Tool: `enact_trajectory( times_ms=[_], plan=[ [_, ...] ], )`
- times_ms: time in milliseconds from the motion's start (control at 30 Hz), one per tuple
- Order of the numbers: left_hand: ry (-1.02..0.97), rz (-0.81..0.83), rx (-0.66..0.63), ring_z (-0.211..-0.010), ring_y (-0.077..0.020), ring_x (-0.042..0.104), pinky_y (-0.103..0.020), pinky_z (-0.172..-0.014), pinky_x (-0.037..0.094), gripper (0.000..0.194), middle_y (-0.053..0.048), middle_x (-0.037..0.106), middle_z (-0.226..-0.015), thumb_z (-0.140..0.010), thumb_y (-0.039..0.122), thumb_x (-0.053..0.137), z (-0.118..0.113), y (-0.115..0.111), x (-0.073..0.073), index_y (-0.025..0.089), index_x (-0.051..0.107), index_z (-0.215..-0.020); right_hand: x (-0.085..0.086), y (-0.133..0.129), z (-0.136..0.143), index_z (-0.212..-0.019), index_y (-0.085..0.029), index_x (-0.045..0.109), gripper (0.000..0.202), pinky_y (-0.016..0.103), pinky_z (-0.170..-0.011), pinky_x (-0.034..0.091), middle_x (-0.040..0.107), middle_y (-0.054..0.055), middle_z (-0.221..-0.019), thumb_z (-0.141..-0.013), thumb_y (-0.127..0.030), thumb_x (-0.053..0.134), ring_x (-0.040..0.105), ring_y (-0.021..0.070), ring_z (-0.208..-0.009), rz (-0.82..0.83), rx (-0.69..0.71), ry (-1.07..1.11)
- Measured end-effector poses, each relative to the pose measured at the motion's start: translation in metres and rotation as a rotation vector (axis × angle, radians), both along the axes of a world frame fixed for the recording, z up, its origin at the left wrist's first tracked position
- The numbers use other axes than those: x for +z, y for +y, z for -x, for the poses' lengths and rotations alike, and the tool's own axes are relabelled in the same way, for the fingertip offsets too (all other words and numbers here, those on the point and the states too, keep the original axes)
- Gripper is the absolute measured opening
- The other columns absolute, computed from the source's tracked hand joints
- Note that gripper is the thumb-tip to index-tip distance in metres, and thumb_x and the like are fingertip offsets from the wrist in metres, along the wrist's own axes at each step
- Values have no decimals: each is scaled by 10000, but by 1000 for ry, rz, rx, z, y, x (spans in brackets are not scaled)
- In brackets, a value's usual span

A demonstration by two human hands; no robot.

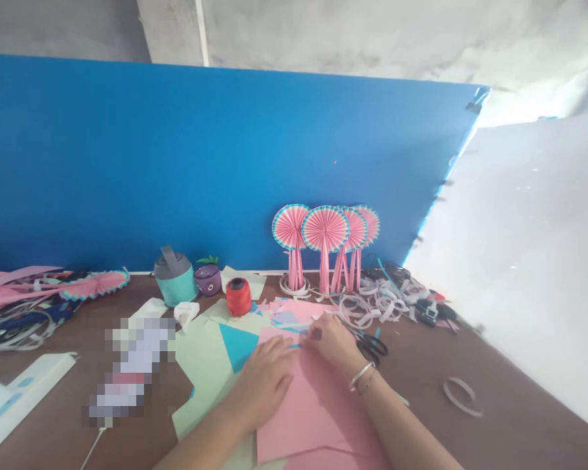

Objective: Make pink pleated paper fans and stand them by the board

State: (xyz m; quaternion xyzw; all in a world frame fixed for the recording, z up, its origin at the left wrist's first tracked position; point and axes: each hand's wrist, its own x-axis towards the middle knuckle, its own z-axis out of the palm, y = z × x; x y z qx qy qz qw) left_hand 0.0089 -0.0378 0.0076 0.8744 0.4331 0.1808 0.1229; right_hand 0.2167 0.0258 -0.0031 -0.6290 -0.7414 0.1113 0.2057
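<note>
Pink paper sheets [313, 411] lie on the brown table, partly over pale green paper [200, 365] and a blue piece [238, 344]. My left hand [266, 380] rests flat on the left side of the pink sheet, fingers stretched out. Near the sheet's top edge, my right hand [330, 336] has its fingers bent together beside thin blue and white strips [294, 328]; what its fingertips hold, if anything, is too small to tell. Black scissors [374, 344] lie just right of my right hand.
Several pink pleated paper fans [325, 228] stand against the blue partition [176, 163]. A red thread spool [238, 297], a purple cup [208, 279] and a teal container [175, 281] are at the back. Coiled white strips [387, 303] lie right; a power strip [24, 401] lies left.
</note>
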Motion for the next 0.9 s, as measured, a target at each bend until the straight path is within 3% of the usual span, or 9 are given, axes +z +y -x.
enact_trajectory(
  times_ms=[100, 200, 300, 433, 600, 667, 800, 900],
  plan=[
    [109, 29, -46, -1334, -269, 320, -491, -1087, 271, 392, -20, 430, -1436, -904, 197, 407, -3, -6, -3, 294, 534, -1262, 0, 2, 0, -665, -190, 696, 91, 276, -788, 371, 658, 69, -841, -693, -271, 666, 563, 213, -871, -29, -24, -14],
    [127, 21, -40, -1291, -277, 355, -494, -1064, 297, 366, -32, 477, -1383, -896, 189, 424, -1, -8, 1, 285, 573, -1215, 2, 10, -15, -648, -188, 694, 100, 285, -826, 363, 668, 62, -804, -681, -143, 611, 575, 206, -856, -32, -79, -36],
    [104, 47, -46, -1221, -265, 405, -468, -1027, 338, 337, -47, 527, -1308, -886, 197, 452, 2, -9, 10, 277, 591, -1182, 10, 15, -35, -706, -182, 698, 169, 303, -833, 367, 674, 82, -864, -728, -130, 538, 571, 224, -899, -71, -146, -45],
    [80, 68, -56, -1160, -243, 441, -433, -992, 364, 276, -43, 560, -1239, -859, 142, 460, 7, -11, 20, 247, 634, -1045, 27, 10, -61, -819, -197, 700, 224, 359, -791, 392, 674, 112, -953, -806, -217, 477, 568, 281, -954, -111, -433, -126],
    [80, 52, -26, -1079, -235, 481, -415, -928, 394, 247, -59, 588, -1168, -868, 103, 396, 10, -10, 22, 199, 622, -884, 41, -1, -96, -972, -148, 703, 327, 453, -826, 394, 635, 192, -1123, -813, -297, 459, 521, 363, -1099, 91, -733, -245],
    [102, 61, -33, -1081, -236, 484, -410, -926, 393, 275, -55, 586, -1185, -852, 80, 394, 10, -10, 20, 206, 620, -945, 42, -4, -107, -1023, -140, 692, 375, 467, -845, 392, 623, 198, -1156, -796, -346, 477, 518, 371, -1116, 163, -772, -232],
    [170, 76, -116, -1200, -256, 424, -443, -997, 337, 548, -23, 514, -1352, -779, -5, 388, 7, -11, 16, 273, 541, -1227, 40, -4, -112, -1118, -161, 656, 481, 479, -858, 398, 610, 192, -1191, -713, -407, 572, 508, 388, -1144, 242, -741, -196],
    [188, 94, -191, -1228, -267, 405, -450, -1013, 316, 599, -6, 509, -1373, -764, -25, 381, 6, -11, 12, 286, 544, -1249, 34, -2, -106, -1088, -149, 667, 426, 463, -839, 411, 625, 209, -1154, -710, -330, 586, 533, 374, -1123, 223, -705, -217]
  ],
)
